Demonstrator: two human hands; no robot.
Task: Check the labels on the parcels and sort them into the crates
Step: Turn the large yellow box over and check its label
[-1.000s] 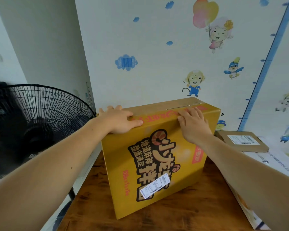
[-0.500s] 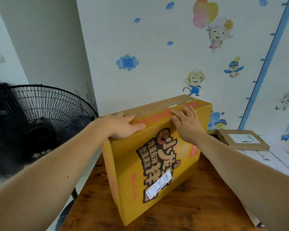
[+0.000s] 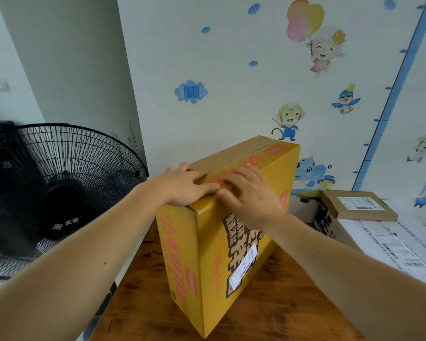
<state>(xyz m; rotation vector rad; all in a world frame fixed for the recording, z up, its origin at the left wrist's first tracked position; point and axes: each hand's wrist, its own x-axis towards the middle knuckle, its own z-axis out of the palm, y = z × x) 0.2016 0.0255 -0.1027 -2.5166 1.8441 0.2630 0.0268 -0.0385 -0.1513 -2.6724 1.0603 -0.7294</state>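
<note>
Hands laid on top of yellow parcel [image 3: 214, 254], stood on edge on wooden table [image 3: 288, 313].
Head view: the left hand [image 3: 185, 188] was laid flat over the near top corner, fingers straight. The right hand [image 3: 252, 194], blurred, was pressed beside it with fingers spread, nothing clasped. A white label [image 3: 244, 269] was turned toward the camera, too small to be read. No crate was seen, and a brown parcel [image 3: 359, 207] and a white parcel [image 3: 394, 244] were left at the right, so sorting was judged barely begun.
</note>
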